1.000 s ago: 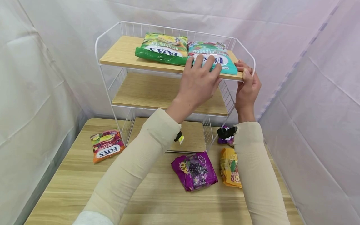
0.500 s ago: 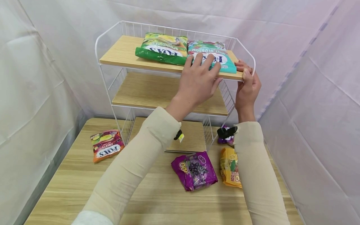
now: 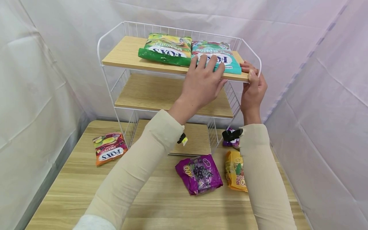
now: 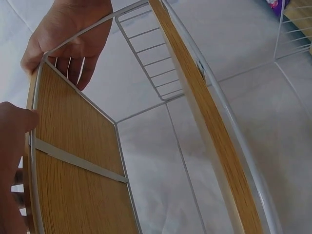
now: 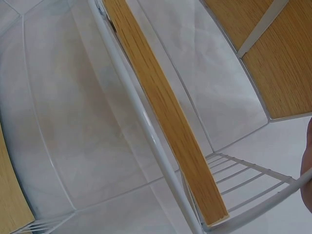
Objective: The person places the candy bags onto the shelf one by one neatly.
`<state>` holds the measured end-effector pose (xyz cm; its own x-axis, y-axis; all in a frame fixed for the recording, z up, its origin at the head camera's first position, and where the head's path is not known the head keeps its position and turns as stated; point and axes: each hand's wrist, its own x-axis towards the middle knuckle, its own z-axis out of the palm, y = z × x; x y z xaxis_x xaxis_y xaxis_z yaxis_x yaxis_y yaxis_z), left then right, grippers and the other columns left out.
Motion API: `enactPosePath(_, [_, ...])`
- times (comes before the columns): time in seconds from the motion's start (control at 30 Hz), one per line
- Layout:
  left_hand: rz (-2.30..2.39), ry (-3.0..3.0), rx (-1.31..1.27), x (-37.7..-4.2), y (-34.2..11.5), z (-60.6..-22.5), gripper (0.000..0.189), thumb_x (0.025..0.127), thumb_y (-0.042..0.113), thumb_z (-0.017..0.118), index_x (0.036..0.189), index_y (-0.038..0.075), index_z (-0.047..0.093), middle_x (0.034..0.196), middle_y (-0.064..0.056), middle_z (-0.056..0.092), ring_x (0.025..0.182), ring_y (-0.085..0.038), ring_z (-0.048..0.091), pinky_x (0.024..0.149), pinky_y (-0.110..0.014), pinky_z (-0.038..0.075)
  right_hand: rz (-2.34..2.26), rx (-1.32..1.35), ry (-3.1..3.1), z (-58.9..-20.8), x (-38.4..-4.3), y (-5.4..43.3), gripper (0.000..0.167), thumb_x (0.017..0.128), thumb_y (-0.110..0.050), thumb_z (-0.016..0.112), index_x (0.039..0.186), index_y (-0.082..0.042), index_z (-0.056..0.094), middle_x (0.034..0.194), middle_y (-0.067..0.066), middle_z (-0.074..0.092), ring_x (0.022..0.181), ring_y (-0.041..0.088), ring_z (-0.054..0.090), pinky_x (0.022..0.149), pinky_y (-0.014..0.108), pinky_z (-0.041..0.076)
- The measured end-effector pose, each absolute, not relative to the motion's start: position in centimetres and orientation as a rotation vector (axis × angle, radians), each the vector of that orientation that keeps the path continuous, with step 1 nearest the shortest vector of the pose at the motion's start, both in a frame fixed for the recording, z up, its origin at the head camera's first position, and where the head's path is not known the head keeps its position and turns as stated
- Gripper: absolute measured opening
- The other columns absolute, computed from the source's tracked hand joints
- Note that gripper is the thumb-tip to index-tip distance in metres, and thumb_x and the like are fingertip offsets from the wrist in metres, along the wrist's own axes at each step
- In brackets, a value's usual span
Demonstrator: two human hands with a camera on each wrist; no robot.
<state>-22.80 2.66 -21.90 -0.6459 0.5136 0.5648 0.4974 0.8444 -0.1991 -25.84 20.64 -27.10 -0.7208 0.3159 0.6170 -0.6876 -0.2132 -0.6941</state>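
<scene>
In the head view my left hand (image 3: 202, 80) reaches to the top board's front edge, its fingers spread on the lower end of a teal Fox's candy bag (image 3: 227, 60). Next to that bag lies a green Fox's Spring Tea bag (image 3: 168, 48). My right hand (image 3: 253, 88) grips the front right corner of the white wire shelf rack (image 3: 247, 80). From below, the left wrist view shows my right hand (image 4: 73, 34) curled over this corner and my left thumb (image 4: 22, 119) against the board's front edge. Only a sliver of my right hand (image 5: 307, 170) enters the right wrist view.
Below are a bare middle board (image 3: 152, 91) and a bottom board (image 3: 198, 131). On the wooden table (image 3: 161, 204) lie a red Fox's Fruits bag (image 3: 110, 148), a purple candy bag (image 3: 199, 175), a yellow bag (image 3: 234, 171) partly behind my right sleeve, and another purple bag (image 3: 230, 142).
The teal bag has slid slightly back on the top board, away from the front edge. My left hand has moved slightly with it; my right hand stays on the corner.
</scene>
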Motion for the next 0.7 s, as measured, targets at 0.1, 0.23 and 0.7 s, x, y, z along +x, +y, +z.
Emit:
enactPosePath(0.1, [0.06,-2.401,-0.733,-22.7,2.7,-22.0,0.049,0.099,0.045,0.036,0.135,0.015,0.051,0.137,-0.011,0.047,0.128,-0.033,0.039,0.11,-0.05,0.024,1.994,0.45,-1.383,-27.1,-25.9,20.6,0.028,0.092,-0.008,0.043,0.094,0.004,0.068,0.116,0.024,0.058,0.127,0.029,0.046,0.104,0.036,0.039])
enactPosePath(0.23, [0.07,-2.41,-0.736,-22.5,2.7,-22.3,0.05,0.099,0.043,0.036,0.139,0.015,0.047,0.141,-0.012,0.045,0.132,-0.032,0.036,0.113,-0.05,0.017,2.001,0.443,-1.374,-27.1,-25.9,20.6,0.027,0.092,-0.007,0.043,0.094,0.005,0.067,0.116,0.023,0.059,0.127,0.028,0.046,0.104,0.035,0.039])
enactPosePath(0.7, [-0.021,-2.189,-0.755,-21.5,2.1,-24.9,0.049,0.099,0.036,0.038,0.138,0.009,0.048,0.139,-0.015,0.047,0.129,-0.032,0.037,0.114,-0.047,0.015,2.003,0.44,-1.37,-27.0,-25.9,20.4,0.027,0.092,-0.008,0.043,0.093,0.005,0.067,0.115,0.023,0.059,0.126,0.029,0.046,0.103,0.036,0.04])
